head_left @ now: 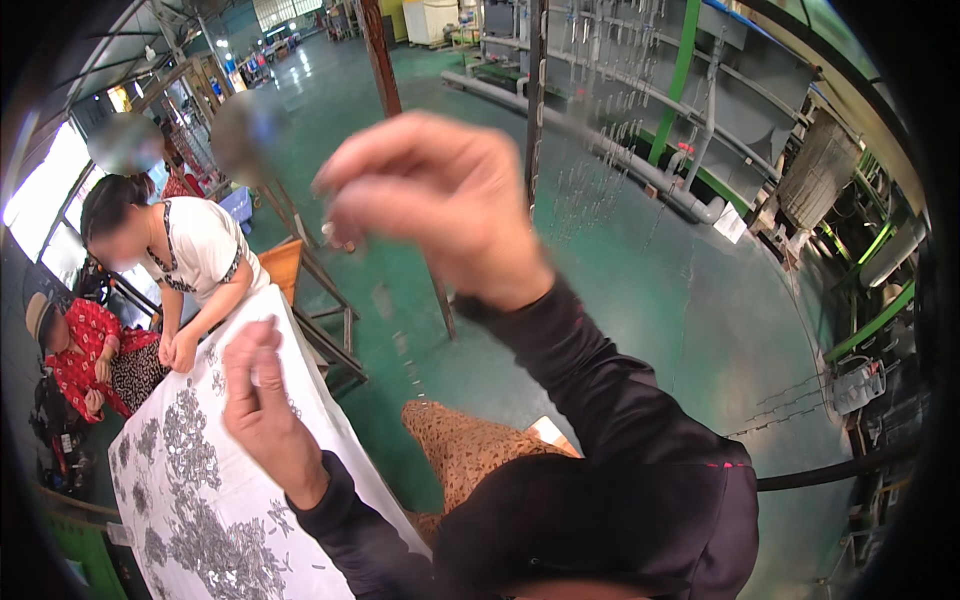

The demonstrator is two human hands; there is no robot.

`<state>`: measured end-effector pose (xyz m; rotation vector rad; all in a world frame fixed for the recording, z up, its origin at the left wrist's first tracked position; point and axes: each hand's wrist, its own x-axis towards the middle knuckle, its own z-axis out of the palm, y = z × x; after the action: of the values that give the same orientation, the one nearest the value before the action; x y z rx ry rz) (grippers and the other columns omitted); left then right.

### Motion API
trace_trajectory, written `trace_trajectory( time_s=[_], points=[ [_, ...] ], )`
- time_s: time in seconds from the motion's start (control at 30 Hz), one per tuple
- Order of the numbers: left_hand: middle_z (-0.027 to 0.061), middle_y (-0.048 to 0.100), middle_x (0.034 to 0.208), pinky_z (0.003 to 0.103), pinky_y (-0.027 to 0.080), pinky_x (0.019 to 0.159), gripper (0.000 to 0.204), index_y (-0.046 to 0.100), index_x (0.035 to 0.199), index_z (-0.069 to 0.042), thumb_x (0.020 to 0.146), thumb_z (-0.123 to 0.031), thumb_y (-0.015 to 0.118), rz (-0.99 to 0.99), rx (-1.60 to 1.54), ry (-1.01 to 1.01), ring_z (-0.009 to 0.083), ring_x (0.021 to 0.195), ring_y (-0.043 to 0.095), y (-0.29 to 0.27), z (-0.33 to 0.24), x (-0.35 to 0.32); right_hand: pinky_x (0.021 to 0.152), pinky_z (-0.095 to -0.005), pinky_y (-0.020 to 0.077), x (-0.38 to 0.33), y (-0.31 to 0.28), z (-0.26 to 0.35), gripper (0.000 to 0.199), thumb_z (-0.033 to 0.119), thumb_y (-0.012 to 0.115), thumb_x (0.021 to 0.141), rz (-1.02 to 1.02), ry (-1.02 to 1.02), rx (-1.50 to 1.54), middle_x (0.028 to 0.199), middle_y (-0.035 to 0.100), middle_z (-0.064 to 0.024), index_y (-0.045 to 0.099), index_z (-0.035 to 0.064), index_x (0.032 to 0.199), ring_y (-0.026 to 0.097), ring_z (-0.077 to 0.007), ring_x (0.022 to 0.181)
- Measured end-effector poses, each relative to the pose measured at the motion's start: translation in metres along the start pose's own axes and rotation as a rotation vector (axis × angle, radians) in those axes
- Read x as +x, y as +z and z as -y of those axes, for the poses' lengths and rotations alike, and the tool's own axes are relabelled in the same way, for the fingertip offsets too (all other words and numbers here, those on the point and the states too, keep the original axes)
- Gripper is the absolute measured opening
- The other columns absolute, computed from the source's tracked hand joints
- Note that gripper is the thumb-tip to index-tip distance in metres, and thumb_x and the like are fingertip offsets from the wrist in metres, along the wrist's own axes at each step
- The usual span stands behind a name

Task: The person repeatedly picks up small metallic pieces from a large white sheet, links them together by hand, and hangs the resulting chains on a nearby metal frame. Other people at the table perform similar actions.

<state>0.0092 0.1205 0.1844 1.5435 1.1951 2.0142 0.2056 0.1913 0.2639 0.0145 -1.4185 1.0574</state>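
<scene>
My right hand (440, 205) is raised at the centre, thumb and fingers pinched and blurred by motion. A small shiny piece (328, 232) shows at its fingertips; its kind is unclear. Below it a thin strand of small pale pieces (402, 345) hangs, partly smeared. My left hand (265, 410) is lower, above the table's right part, its fingers curled together. A light speck shows between them, too small to name. Under and beside that hand, many small grey metal pieces (195, 455) lie in loose heaps on a white-covered table (345, 455).
A person in a white top (205, 240) leans over the table's far side; another in red (85, 350) sits at the left. Dark posts (378, 60) rise ahead. Strands of small pieces (605, 130) hang before grey tanks and pipes (640, 165) at the right.
</scene>
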Motion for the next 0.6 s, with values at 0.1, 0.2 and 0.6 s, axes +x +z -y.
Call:
trace_trajectory(
  time_s=[0.1, 0.2, 0.6],
  points=[
    [0.0043, 0.066, 0.100, 0.024, 0.042, 0.088, 0.018, 0.067, 0.102, 0.001, 0.093, -0.013, 0.060, 0.249, 0.097, -0.321, 0.0113, 0.095, 0.056, -0.020, 0.067, -0.017, 0.069, -0.0312, 0.0528, 0.019, -0.031, 0.036, 0.024, 0.004, 0.058, 0.089, -0.018, -0.151, -0.096, 0.087, 0.067, -0.0133, 0.062, -0.0076, 0.110, 0.065, -0.0197, 0.076],
    [0.0036, 0.067, 0.100, 0.023, 0.045, 0.079, 0.021, 0.067, 0.108, 0.000, 0.091, -0.012, 0.061, 0.486, 0.173, -0.655, 0.0096, 0.088, 0.057, -0.044, 0.145, -0.060, 0.072, -0.0283, 0.0559, 0.035, -0.066, 0.063, 0.022, 0.002, 0.060, 0.089, -0.113, -0.111, -0.127, 0.093, 0.069, -0.0127, 0.065, -0.0045, 0.110, 0.068, -0.0194, 0.076],
    [0.0000, 0.064, 0.106, 0.029, 0.048, 0.068, 0.031, 0.061, 0.120, -0.007, 0.091, -0.017, 0.062, 0.660, 0.279, -0.980, 0.0128, 0.093, 0.059, -0.145, 0.296, -0.168, 0.071, -0.0288, 0.0535, 0.048, -0.207, 0.166, 0.019, 0.002, 0.061, 0.089, -0.425, -0.241, -0.486, 0.090, 0.067, -0.0086, 0.065, -0.0043, 0.106, 0.064, -0.0159, 0.075]
  ],
)
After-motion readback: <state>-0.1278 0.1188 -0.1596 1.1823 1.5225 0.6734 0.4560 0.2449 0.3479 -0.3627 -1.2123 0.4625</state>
